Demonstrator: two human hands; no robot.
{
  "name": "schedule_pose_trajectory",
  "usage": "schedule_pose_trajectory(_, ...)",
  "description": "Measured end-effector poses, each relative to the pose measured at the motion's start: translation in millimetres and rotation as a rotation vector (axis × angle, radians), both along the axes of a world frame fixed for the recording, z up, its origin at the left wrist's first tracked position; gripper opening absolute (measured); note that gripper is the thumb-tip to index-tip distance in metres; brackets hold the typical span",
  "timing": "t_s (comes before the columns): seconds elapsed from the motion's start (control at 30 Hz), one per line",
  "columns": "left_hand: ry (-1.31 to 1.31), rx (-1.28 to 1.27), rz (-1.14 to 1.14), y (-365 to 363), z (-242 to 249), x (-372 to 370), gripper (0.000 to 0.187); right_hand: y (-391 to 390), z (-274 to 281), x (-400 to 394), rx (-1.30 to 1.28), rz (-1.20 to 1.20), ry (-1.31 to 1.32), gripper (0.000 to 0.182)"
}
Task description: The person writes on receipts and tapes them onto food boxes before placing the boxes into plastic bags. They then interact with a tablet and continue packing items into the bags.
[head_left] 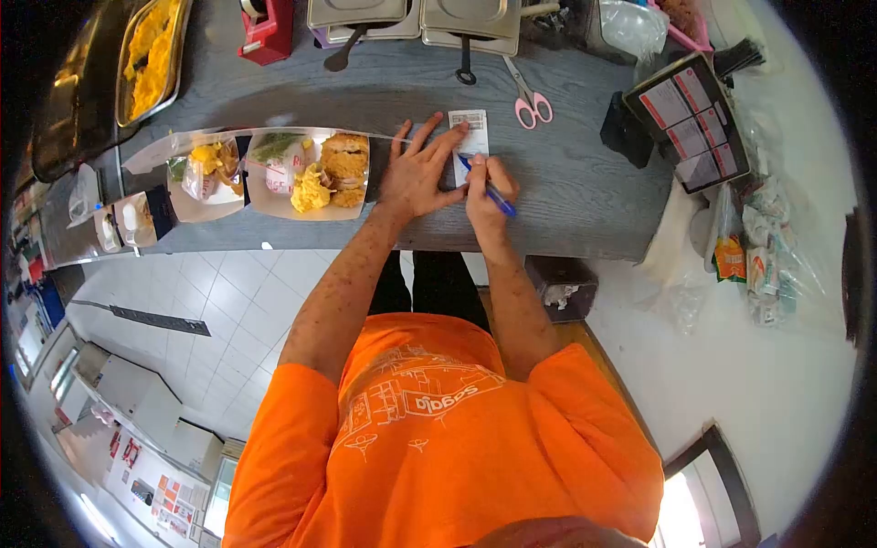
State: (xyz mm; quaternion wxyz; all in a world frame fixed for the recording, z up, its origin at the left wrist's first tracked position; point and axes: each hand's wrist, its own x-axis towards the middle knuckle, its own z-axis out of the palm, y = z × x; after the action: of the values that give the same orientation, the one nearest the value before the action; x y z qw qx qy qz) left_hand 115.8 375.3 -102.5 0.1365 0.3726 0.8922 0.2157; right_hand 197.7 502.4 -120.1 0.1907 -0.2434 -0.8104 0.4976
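A small printed paper slip (472, 135) lies on the grey wood-grain counter (585, 201). My left hand (418, 173) rests flat with its fingers spread, the fingertips touching the slip's left side. My right hand (491, 187) is closed round a blue pen (500, 200), whose tip is at the slip's lower part. To the left of my left hand stands an open food box (274, 205) with breaded fried pieces (345, 163), scrambled egg (311, 189), greens and a wrapped item. A second open food box (206, 212) with similar food sits beside it.
Pink-handled scissors (533, 110) lie beyond my right hand. Lidded metal containers (470, 18) and a red tape dispenser (265, 32) line the back. A tablet on a stand (690, 123) is at right. Small cups (137, 221) and a yellow-food tray (174, 82) are left.
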Motion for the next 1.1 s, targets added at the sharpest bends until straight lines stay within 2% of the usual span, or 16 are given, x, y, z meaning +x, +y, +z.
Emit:
schedule_pose_trajectory(0.03, -0.025, -0.012, 0.006, 1, 2, -1, 0.089, 2, 5, -1, -0.146, -0.001, -0.082, 0.012)
schedule_pose_trajectory(0.17, 0.023, 0.018, 0.001, -1, 4, 0, 0.089, 12, 16, -13, 0.034, 0.06, 0.042, 0.011)
schedule_pose_trajectory(0.23, 0.014, 0.178, 0.006, -5, 5, 0, 0.088, 21, 23, -22, 0.597, 0.403, -0.063, 0.025)
schedule_pose_trajectory(0.27, 0.026, 0.096, -0.025, -6, 7, 2, 0.084, 24, 20, -25, 0.557, 0.428, -0.166, 0.04)
schedule_pose_trajectory(0.43, -0.138, 0.402, 0.007, -72, 30, 72, 0.06, 30, 49, -65, 0.706, 0.415, 0.024, 0.055)
schedule_pose_trajectory(0.47, -0.174, 0.46, 0.062, -94, 39, 86, 0.054, 19, 58, -72, 0.508, 0.484, 0.071, 0.057)
schedule_pose_trajectory(0.53, 0.009, 0.445, 0.473, -139, 46, 98, 0.052, -14, 93, -82, 0.132, 0.614, 0.153, 0.065)
schedule_pose_trajectory(0.6, -0.03, 0.558, 1.118, -170, 19, 87, 0.046, -45, 115, -89, -0.019, 0.676, 0.15, 0.067)
schedule_pose_trajectory(0.67, -0.118, 0.632, 1.119, -188, 14, 71, 0.046, -64, 120, -95, -0.382, 0.843, 0.064, 0.061)
schedule_pose_trajectory(0.7, -0.221, 0.697, 1.107, -195, 12, 61, 0.047, -74, 125, -94, -0.374, 0.853, 0.073, 0.061)
schedule_pose_trajectory(0.77, -0.434, 0.826, 1.057, -202, 10, 42, 0.051, -92, 138, -76, 0.411, 0.965, -0.185, 0.051)
schedule_pose_trajectory(0.8, -0.543, 0.888, 1.022, -203, 7, 37, 0.054, -95, 133, -62, 0.424, 0.96, -0.179, 0.051)
schedule_pose_trajectory(0.87, -0.559, 0.915, 0.921, -204, -10, 39, 0.055, -101, 109, -34, 0.821, 0.868, -0.128, 0.041)
schedule_pose_trajectory(0.97, -0.439, 0.758, 0.854, -186, 32, 34, 0.063, -89, 99, -10, 0.728, 0.787, -0.126, 0.037)
schedule_pose_trajectory(1.03, 0.218, 0.325, 0.771, -167, 54, 20, 0.061, -87, 98, -1, 0.633, 0.768, -0.125, 0.034)
schedule_pose_trajectory(1.1, 0.117, 0.218, 0.697, -151, 65, 5, 0.062, -89, 82, 4, 0.37, 0.479, -0.161, 0.035)
